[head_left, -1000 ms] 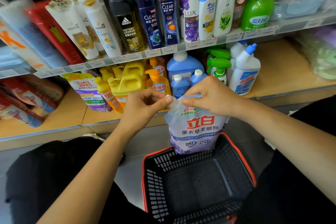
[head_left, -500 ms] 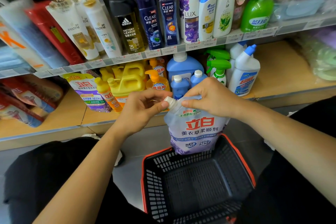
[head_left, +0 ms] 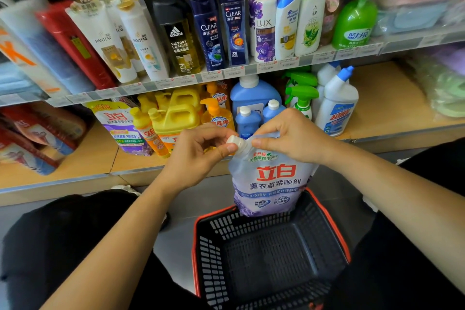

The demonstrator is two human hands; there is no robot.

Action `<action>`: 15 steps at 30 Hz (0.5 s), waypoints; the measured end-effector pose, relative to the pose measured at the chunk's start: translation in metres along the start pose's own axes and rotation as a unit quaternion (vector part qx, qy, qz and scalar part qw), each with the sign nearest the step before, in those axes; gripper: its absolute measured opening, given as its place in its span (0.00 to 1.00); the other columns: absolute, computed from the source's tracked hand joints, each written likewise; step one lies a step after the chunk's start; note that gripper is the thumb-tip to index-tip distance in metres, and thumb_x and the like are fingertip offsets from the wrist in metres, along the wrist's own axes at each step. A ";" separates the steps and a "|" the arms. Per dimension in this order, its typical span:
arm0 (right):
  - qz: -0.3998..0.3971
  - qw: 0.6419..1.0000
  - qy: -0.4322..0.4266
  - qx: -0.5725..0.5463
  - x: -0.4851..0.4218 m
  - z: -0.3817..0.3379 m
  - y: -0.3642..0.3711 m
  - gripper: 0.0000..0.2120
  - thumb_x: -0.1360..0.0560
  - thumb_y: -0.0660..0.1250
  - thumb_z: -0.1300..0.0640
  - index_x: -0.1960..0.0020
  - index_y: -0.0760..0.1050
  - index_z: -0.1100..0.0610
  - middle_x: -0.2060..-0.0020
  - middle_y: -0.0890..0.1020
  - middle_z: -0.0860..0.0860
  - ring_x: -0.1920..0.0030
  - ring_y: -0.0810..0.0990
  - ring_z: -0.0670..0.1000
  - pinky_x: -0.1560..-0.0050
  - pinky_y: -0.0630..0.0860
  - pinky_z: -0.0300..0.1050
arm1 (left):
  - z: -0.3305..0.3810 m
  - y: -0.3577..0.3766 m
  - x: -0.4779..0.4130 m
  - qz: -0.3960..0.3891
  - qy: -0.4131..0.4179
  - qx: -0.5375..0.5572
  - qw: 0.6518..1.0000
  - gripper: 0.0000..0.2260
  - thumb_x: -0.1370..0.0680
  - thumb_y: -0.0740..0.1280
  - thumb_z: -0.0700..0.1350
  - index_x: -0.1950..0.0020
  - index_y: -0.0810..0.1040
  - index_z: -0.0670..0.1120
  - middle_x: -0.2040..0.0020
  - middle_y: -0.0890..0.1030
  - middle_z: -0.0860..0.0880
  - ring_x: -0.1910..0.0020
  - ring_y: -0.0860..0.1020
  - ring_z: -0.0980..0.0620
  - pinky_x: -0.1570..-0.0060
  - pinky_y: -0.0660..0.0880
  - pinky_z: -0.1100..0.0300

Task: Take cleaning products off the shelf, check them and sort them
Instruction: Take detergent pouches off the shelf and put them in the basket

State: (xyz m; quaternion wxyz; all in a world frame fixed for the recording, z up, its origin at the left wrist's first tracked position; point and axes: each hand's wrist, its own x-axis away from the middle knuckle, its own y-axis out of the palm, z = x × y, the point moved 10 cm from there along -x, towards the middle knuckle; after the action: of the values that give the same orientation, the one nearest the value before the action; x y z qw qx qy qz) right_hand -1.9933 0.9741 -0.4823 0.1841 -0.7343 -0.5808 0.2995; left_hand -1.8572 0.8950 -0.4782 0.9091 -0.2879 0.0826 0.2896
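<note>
Faced a stocked shelf [head_left: 226, 75], with a black, red-rimmed basket [head_left: 327, 211] on the floor [head_left: 176, 246] just below it. Held a pale purple refill pouch [head_left: 274, 184] upright in the air between the two, its bottom edge hanging at the basket's far rim. Gripped the pouch's top corner, just beside the neck, in the right hand [head_left: 292, 138], fingers [head_left: 261, 144] closed tight on the soft plastic. Pinched the white cap [head_left: 233, 139] in the left hand [head_left: 198, 156], thumb and forefinger shut round it, the rest curled loosely.

Looked like a check of the seal. Best done with the neck braced firmly by the right hand and only a gentle turn tried at the cap, enough to feel for looseness without cracking it open. Best kept upright and over the basket too, since a soft pouch squeezed low down would likely push liquid up to the cap.

Read 立白 in large red characters on the pouch, 薰衣草柔顺剂 in dark blue under it, and 99.9% in a small badge lower down. Read PANTENE, adidas VICTORY LEAGUE, CLEAR, LUX and 蓝月亮 on the upper row of bottles [head_left: 176, 38]. Could not make out the price tags [head_left: 234, 72].
</note>
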 end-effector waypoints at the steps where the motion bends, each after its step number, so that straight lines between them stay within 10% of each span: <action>1: 0.001 1.000 0.001 -0.008 0.000 -0.001 0.000 0.07 0.24 0.73 0.58 0.50 0.86 0.60 0.60 0.87 0.54 0.57 0.84 0.53 0.55 0.78 0.50 | 0.001 0.000 -0.001 -0.005 0.008 -0.003 1.000 0.10 0.25 0.72 0.44 0.45 0.84 0.46 0.52 0.84 0.45 0.55 0.81 0.49 0.52 0.80 0.54; 10: 0.076 0.996 0.004 -0.047 0.004 0.000 -0.031 0.08 0.24 0.73 0.62 0.46 0.84 0.55 0.58 0.87 0.52 0.57 0.84 0.46 0.54 0.80 0.47 | -0.055 0.017 0.007 -0.011 -0.123 0.097 0.988 0.20 0.26 0.75 0.51 0.35 0.81 0.50 0.42 0.85 0.52 0.42 0.82 0.53 0.41 0.79 0.55; 15: 0.146 0.982 -0.022 -0.120 0.014 0.000 -0.068 0.10 0.24 0.71 0.60 0.51 0.85 0.46 0.61 0.85 0.35 0.59 0.82 0.35 0.59 0.77 0.31 | -0.118 0.040 0.033 -0.068 -0.269 0.105 0.955 0.28 0.29 0.74 0.55 0.31 0.75 0.50 0.37 0.81 0.53 0.41 0.80 0.61 0.44 0.77 0.65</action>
State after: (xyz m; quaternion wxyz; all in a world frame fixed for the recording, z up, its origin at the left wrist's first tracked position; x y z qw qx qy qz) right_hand -2.0419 1.0049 -0.4428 0.0362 -0.8210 -0.5032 0.2673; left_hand -1.8511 0.8698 -0.6041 0.9403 -0.1075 -0.1550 0.2833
